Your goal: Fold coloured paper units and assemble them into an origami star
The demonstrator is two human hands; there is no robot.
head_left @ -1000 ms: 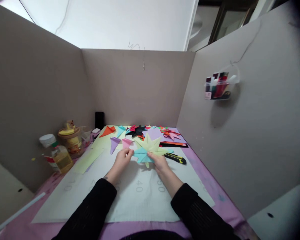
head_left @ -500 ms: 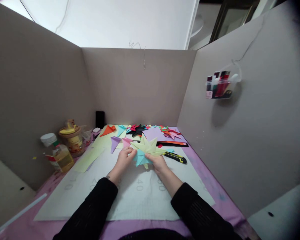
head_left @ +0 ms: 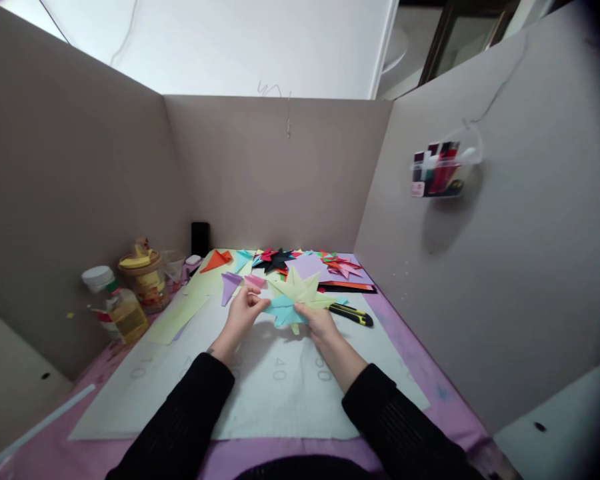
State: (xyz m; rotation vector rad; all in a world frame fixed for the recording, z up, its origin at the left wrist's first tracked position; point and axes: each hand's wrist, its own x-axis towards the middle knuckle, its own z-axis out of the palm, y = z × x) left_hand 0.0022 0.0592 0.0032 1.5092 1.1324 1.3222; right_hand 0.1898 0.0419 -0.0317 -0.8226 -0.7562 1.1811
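Observation:
A pale yellow folded-paper star (head_left: pixel 300 287) is held up over the white sheet, with a smaller light blue folded-paper star (head_left: pixel 283 311) against its near side. My right hand (head_left: pixel 321 325) grips both at their lower right, thumb in front on the blue paper and the fingers hidden behind. At the left, my left hand (head_left: pixel 243 317) has its thumb and curled fingers closed at the blue star's left tip. Just right of the yellow star lies a black and yellow utility knife (head_left: pixel 351 314).
Folded purple (head_left: pixel 231 286), pink (head_left: pixel 255 281) and orange paper pieces (head_left: pixel 217 261) lie behind my hands, near a black paper star (head_left: pixel 274 261). A bottle (head_left: pixel 123 310) and a lidded jar (head_left: pixel 147 280) stand at the left wall. A plastic basket (head_left: pixel 440 173) hangs on the right wall.
My left hand has shifted slightly left, its fingers off the yellow star's edge. Both stars have moved slightly right, and more of the blue one shows.

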